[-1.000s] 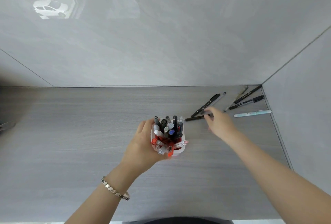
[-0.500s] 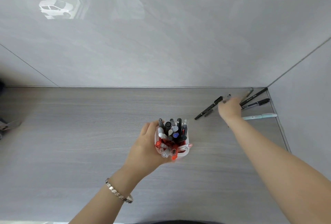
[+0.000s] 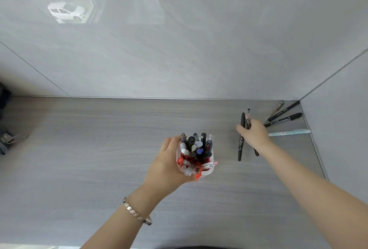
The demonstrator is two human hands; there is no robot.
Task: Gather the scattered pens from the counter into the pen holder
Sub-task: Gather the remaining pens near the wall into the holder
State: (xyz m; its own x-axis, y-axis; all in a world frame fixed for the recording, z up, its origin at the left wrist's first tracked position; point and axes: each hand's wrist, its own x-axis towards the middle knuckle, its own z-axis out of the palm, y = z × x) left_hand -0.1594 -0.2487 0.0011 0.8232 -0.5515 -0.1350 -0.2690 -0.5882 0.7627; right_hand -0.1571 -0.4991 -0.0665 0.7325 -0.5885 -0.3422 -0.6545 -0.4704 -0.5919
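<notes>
Pens bristle from the white pen holder (image 3: 207, 170) at mid surface (image 3: 89, 149), the left hand (image 3: 169, 163) wrapped around its side. Right of it, the right hand (image 3: 253, 134) has its grip pinched on two pens (image 3: 241, 145). Four loose pens (image 3: 282, 120) lie near the far right corner.

Left hand (image 3: 169, 165) wrapping white pen holder (image 3: 209, 170) on grey counter (image 3: 89, 149) — holder crammed with pens, caps up. Right hand (image 3: 253, 134) gripping black marker (image 3: 241, 145) plus thinner pens, upright, tips toward counter. Near far right corner — two black pens (image 3: 282, 119), pale blue pen (image 3: 288, 133), slim grey one lying loose. Bracelet (image 3: 136, 214) circling left wrist.
</notes>
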